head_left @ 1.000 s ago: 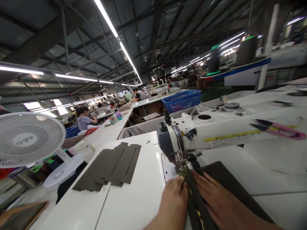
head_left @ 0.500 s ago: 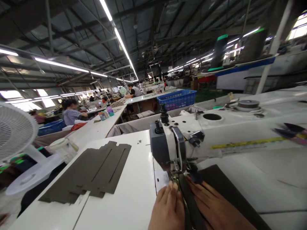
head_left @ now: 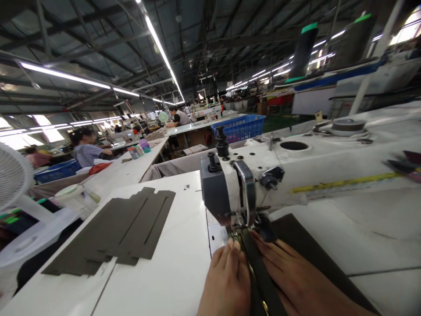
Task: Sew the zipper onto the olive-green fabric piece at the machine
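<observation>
My left hand (head_left: 226,281) lies flat on the white table, fingertips at the presser foot of the white sewing machine (head_left: 296,175). My right hand (head_left: 296,281) presses flat on a dark brown fabric piece (head_left: 309,250) lying under the machine arm. Between the two hands runs a dark strip with a gold zipper (head_left: 258,281), leading up to the needle. Both hands have fingers extended and press the material down rather than grasp it.
A stack of dark brown cut pieces (head_left: 118,228) lies on the table (head_left: 164,281) to the left. A white fan (head_left: 13,175) and a white container (head_left: 72,197) stand at the far left. Pink snips (head_left: 406,166) rest on the machine arm. Other workers sit at tables behind; a blue basket (head_left: 240,127) stands beyond.
The view has shifted right and tilted up, so the fan slid out at the left. Both hands stay flat beside the needle, having crept slightly toward it.
</observation>
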Action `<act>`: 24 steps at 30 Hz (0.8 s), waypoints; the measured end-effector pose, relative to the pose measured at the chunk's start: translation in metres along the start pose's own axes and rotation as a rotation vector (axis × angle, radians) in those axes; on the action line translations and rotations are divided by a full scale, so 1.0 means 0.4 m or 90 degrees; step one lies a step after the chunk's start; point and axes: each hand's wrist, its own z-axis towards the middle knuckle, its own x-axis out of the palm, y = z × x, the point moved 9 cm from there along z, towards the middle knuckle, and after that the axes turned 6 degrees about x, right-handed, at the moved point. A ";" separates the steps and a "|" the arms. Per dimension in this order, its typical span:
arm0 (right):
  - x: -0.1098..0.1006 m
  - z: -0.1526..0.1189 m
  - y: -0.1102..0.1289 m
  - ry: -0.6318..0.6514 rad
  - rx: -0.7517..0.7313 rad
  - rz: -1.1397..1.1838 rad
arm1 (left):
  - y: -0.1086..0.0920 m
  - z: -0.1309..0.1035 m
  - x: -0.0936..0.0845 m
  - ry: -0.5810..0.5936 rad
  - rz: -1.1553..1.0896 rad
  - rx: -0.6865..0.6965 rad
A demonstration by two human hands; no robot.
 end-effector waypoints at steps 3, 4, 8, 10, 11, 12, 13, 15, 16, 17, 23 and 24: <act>-0.002 0.000 0.001 -0.010 0.006 0.015 | -0.009 0.014 -0.013 -0.003 0.005 0.019; 0.000 -0.001 0.001 -0.009 0.007 0.020 | -0.010 0.017 -0.014 -0.002 0.005 0.021; 0.008 -0.007 -0.002 -0.012 0.017 0.026 | -0.005 0.022 -0.012 -0.005 0.002 0.015; 0.006 -0.009 0.000 -0.028 0.013 0.023 | -0.006 0.020 -0.014 -0.017 -0.007 0.025; 0.004 -0.011 0.003 -0.040 0.007 0.018 | -0.007 0.019 -0.014 -0.021 -0.012 0.030; 0.003 -0.012 0.006 -0.053 -0.001 0.012 | -0.007 0.017 -0.013 -0.020 -0.016 0.034; 0.002 -0.013 0.008 -0.065 -0.007 0.003 | -0.006 0.015 -0.011 -0.017 -0.019 0.037; 0.005 -0.013 0.009 -0.082 -0.008 -0.011 | 0.000 0.012 -0.004 -0.004 -0.018 0.035; 0.009 -0.011 0.007 -0.083 -0.003 -0.011 | 0.006 0.011 0.004 0.012 -0.019 0.030; 0.015 -0.006 0.002 -0.077 0.005 -0.005 | 0.014 0.011 0.013 0.035 -0.024 0.018; 0.033 0.033 -0.039 0.026 0.062 0.135 | 0.065 0.018 0.048 0.129 -0.050 -0.063; 0.024 0.032 -0.043 0.025 0.072 0.148 | 0.071 0.020 0.047 0.134 -0.059 -0.073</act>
